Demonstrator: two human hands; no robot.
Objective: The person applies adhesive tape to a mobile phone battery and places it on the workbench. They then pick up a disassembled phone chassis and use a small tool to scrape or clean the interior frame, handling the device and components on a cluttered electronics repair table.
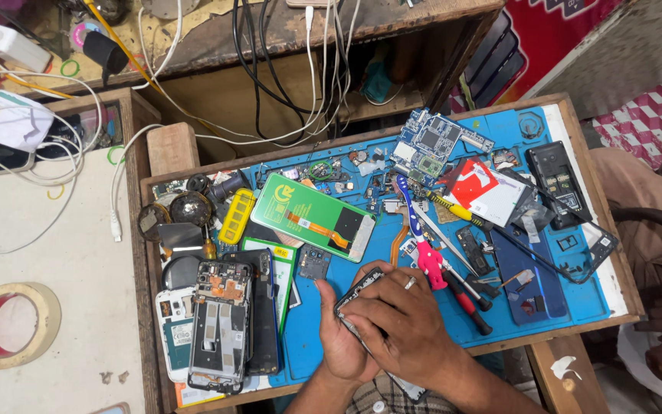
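Observation:
Both my hands meet over the near middle of a blue work mat (323, 360). My left hand (340, 345) cups a small dark phone (352, 300) from below, thumb up along its left edge. My right hand (401, 322) lies over the phone from the right, a ring on one finger, and covers most of it. Just right of my hands lie a pink toothbrush (426, 253) and red-handled pliers (465, 303). A green display panel (312, 216) with an orange flex cable lies beyond them.
An opened phone frame (220, 326) rests on stacked phones at the mat's left. A blue circuit board (432, 146), a yellow-handled screwdriver (453, 208) and a black phone body (557, 184) lie farther back. A tape roll (11, 323) sits on the white bench at left; cables hang from the shelf.

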